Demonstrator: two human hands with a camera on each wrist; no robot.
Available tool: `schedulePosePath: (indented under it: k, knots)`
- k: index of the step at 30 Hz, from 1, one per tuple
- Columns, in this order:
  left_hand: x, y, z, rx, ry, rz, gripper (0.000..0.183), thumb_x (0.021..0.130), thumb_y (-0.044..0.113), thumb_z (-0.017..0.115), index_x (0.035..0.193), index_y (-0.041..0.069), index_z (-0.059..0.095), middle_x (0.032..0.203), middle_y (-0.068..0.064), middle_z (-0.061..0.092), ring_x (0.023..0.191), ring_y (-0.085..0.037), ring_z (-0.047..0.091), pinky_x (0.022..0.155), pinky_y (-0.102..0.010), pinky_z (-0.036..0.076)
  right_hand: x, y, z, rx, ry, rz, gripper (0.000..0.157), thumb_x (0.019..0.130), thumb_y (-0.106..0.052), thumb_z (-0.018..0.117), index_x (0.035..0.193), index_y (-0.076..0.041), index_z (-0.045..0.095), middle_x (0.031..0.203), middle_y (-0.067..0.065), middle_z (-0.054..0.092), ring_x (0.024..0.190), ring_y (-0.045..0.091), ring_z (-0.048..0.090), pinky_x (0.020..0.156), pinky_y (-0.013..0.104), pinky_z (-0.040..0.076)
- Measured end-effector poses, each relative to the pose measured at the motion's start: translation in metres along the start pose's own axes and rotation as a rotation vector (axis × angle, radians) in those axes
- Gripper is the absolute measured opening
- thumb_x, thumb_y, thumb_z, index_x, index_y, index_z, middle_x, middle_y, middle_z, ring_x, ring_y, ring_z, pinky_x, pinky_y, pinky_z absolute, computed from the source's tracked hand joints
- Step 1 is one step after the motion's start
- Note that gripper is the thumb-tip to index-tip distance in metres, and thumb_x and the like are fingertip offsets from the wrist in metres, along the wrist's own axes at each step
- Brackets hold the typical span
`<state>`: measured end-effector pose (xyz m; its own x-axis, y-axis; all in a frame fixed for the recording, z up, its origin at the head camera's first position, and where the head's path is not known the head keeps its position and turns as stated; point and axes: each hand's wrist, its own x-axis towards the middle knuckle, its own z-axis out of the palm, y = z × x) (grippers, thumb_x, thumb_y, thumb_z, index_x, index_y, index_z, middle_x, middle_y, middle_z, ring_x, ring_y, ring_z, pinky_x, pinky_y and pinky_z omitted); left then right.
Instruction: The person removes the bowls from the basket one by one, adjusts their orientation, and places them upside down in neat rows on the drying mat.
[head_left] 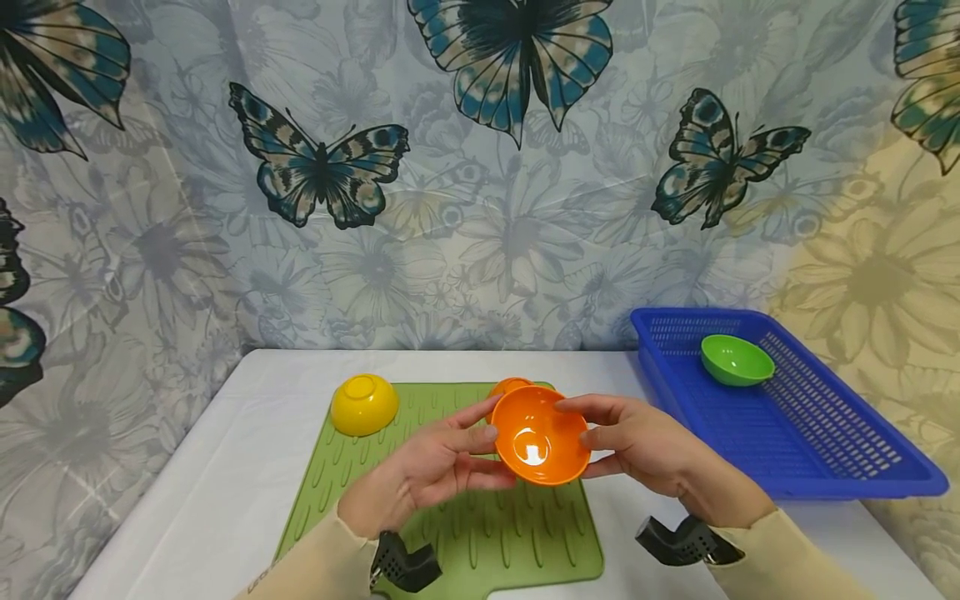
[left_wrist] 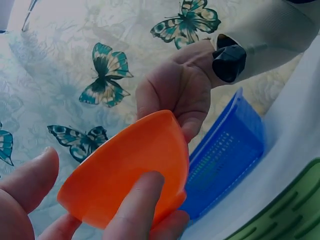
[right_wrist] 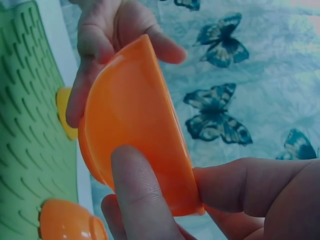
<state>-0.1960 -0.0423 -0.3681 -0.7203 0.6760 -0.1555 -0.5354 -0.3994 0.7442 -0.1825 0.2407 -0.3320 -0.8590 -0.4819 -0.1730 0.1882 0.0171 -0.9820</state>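
Note:
An orange bowl (head_left: 542, 435) is held up over the mat between both hands, its hollow turned towards me in the head view. My right hand (head_left: 647, 440) pinches its right side, with the thumb (right_wrist: 235, 182) at the rim and fingers along the outer wall. On the other side my left hand (head_left: 453, 454) supports the bowl with extended fingers on its outside; the left thumb (left_wrist: 35, 177) stands off the rim in the left wrist view. Behind it, a second orange bowl (right_wrist: 70, 222) sits upside down on the green mat (head_left: 525, 542), partly hidden in the head view.
A yellow bowl (head_left: 364, 406) lies upside down at the mat's back left corner. To the right stands a blue basket (head_left: 780, 487) with a green bowl (head_left: 737, 361) inside. A white cloth (head_left: 187, 467) covers the table, and a butterfly-print curtain (head_left: 450, 275) hangs behind.

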Motion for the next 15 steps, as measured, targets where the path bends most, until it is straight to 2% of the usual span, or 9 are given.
schedulePosePath:
  k: [3,6,9,12,13,15]
  knots:
    - [-0.001,-0.002,-0.002,-0.012,-0.007,0.007,0.06,0.102,0.003,0.055,0.157,0.015,0.035,0.134,-0.028,0.051,0.11,-0.042,0.061,0.093,-0.052,0.05,0.001,0.002,0.003,0.009,-0.001,-0.004,0.041,0.096,0.003,0.059,0.137,0.001,0.056,0.142,0.022,0.043,0.11,0.039,0.061,0.086,0.054,0.053]
    - [-0.002,-0.003,-0.004,-0.008,0.002,0.019,0.061,0.101,0.001,0.055,0.157,0.014,0.035,0.134,-0.028,0.052,0.109,-0.041,0.063,0.092,-0.051,0.05,0.0,0.001,0.006,0.001,0.015,-0.003,0.045,0.097,0.0,0.06,0.141,0.002,0.051,0.145,0.023,0.04,0.113,0.039,0.059,0.088,0.055,0.052]
    - [-0.003,-0.003,-0.007,0.004,0.041,0.046,0.062,0.099,-0.002,0.057,0.156,0.013,0.037,0.136,-0.027,0.052,0.107,-0.04,0.064,0.091,-0.052,0.051,-0.003,-0.004,0.009,-0.064,0.081,-0.032,0.055,0.099,-0.012,0.062,0.148,0.001,0.042,0.149,0.025,0.037,0.117,0.037,0.057,0.089,0.052,0.053]
    - [-0.004,-0.002,-0.011,0.037,0.083,0.087,0.063,0.097,-0.003,0.06,0.154,0.012,0.039,0.136,-0.027,0.051,0.105,-0.039,0.065,0.09,-0.052,0.052,-0.009,-0.011,0.007,-0.075,0.135,-0.088,0.061,0.104,-0.025,0.056,0.15,0.007,0.033,0.147,0.027,0.042,0.119,0.036,0.058,0.09,0.05,0.053]
    - [-0.004,-0.001,-0.012,0.05,0.092,0.099,0.063,0.097,-0.004,0.061,0.154,0.012,0.04,0.136,-0.026,0.052,0.105,-0.038,0.065,0.09,-0.052,0.052,-0.01,-0.013,0.005,-0.051,0.127,-0.104,0.062,0.106,-0.029,0.051,0.15,0.01,0.031,0.145,0.027,0.045,0.119,0.037,0.058,0.092,0.049,0.052]
    - [-0.005,0.001,-0.015,0.094,0.108,0.121,0.063,0.096,-0.003,0.062,0.154,0.012,0.041,0.133,-0.026,0.055,0.104,-0.037,0.067,0.089,-0.052,0.052,-0.013,-0.016,0.0,0.073,0.053,-0.109,0.067,0.109,-0.036,0.04,0.148,0.016,0.027,0.141,0.027,0.049,0.121,0.038,0.057,0.096,0.048,0.049]
